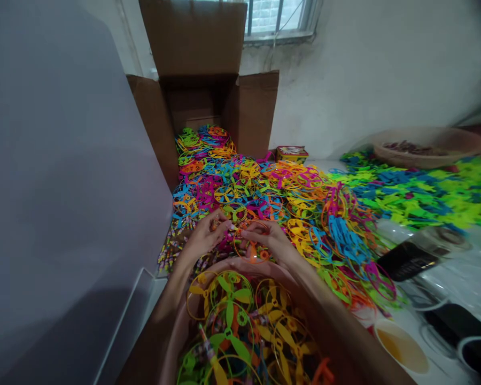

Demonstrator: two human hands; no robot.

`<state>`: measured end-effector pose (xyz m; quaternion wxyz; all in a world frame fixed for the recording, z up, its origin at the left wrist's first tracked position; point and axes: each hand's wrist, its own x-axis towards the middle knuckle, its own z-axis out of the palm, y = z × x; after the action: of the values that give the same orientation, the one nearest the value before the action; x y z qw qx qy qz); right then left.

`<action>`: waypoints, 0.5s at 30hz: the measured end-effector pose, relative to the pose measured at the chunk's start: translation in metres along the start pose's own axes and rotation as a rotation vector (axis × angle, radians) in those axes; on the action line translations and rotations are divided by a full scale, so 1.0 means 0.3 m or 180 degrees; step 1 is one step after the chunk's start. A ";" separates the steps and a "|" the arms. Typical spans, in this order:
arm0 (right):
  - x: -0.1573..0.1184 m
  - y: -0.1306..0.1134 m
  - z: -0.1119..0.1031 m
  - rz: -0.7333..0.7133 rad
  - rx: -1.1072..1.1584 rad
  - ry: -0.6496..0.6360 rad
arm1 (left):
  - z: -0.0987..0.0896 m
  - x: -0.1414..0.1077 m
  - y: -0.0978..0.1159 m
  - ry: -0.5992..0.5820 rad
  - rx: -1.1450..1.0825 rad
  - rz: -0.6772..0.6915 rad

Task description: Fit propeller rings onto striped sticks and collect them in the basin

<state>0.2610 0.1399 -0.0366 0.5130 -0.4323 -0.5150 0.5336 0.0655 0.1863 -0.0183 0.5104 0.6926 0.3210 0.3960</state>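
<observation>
My right hand (278, 243) grips an orange ringed propeller (253, 251) with thumb and fingers, its ring standing out below the fingers. Close on its left, my left hand (203, 235) is closed in a pinch, fingertips turned toward the propeller. Something small may be in that pinch, too small to make out. Both hands are just beyond the rim of a pink basin (240, 263). Inside the basin lie yellow and green ringed propellers (229, 307), some with patterned sticks (207, 345) among them. Beyond the hands spreads a heap of multicoloured ringed propellers (248, 171).
A cardboard box (258, 107) lies open at the back, propellers spilling out. Patterned small pieces (174, 248) lie left of my hands. To the right are green and blue plastic parts (417, 190), a bowl (433, 160), a dark-labelled bottle (411, 259) and a cup (401, 347). A pale panel (72, 160) borders the left.
</observation>
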 end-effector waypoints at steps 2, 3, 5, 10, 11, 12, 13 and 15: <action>-0.006 -0.004 -0.001 -0.0005 0.0041 -0.0111 | -0.005 -0.002 0.007 -0.0087 -0.0005 -0.0058; -0.008 -0.007 0.000 -0.0019 0.0036 -0.0179 | -0.008 -0.003 0.010 -0.0119 0.0007 -0.0083; -0.012 -0.013 0.001 -0.0063 -0.0036 -0.0310 | -0.014 -0.003 0.013 -0.0177 0.0107 -0.0082; -0.013 -0.025 0.006 -0.0192 -0.0197 -0.0465 | -0.015 0.000 -0.001 -0.0190 -0.0043 -0.0110; -0.012 -0.025 0.007 -0.0211 -0.0177 -0.0464 | -0.013 0.001 -0.005 -0.0178 -0.0134 -0.0148; -0.010 -0.024 0.008 -0.0224 -0.0156 -0.0464 | -0.010 0.002 -0.010 -0.0164 -0.0195 -0.0182; -0.009 -0.023 0.010 -0.0225 -0.0144 -0.0472 | -0.008 0.003 -0.014 -0.0148 -0.0238 -0.0215; -0.005 -0.019 0.013 -0.0213 -0.0164 -0.0512 | -0.004 0.005 -0.021 -0.0145 -0.0310 -0.0301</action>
<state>0.2578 0.1378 -0.0305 0.4762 -0.3837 -0.5822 0.5358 0.0649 0.1900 -0.0238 0.5687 0.6599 0.3220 0.3707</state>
